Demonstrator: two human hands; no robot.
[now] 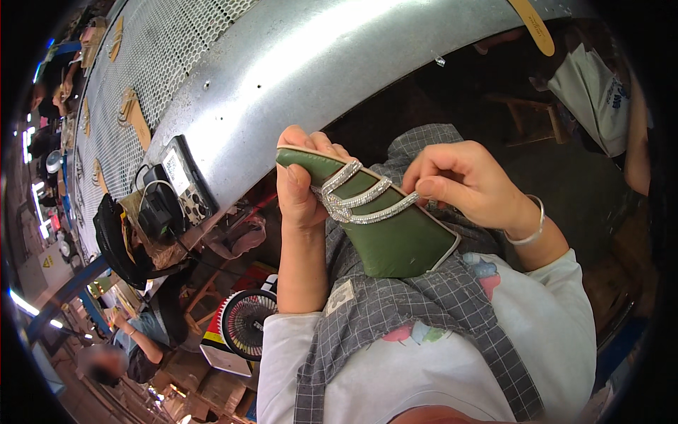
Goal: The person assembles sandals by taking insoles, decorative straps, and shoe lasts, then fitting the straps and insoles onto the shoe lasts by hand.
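Observation:
A dark green sandal (399, 249) with a pale edge and glittering rhinestone straps (364, 212) is held up above my lap. Its narrow end lies in my left hand (300, 187), thumb on the green face and the other fingers wrapped behind the edge. My right hand (470, 180) pinches the sandal's right edge, close to where the lowest strap ends. The right fingertips are partly hidden, so anything small between them cannot be made out. A grey checked apron (409, 304) lies beneath the sandal.
Ahead curves a shiny metal bench edge (282, 63) beside a perforated surface (180, 35) carrying several tan sandals (138, 121). A phone (187, 177), black pouch (116, 240) and small fan (247, 325) are on the left. A tan insole (534, 28) and another person (593, 99) are at right.

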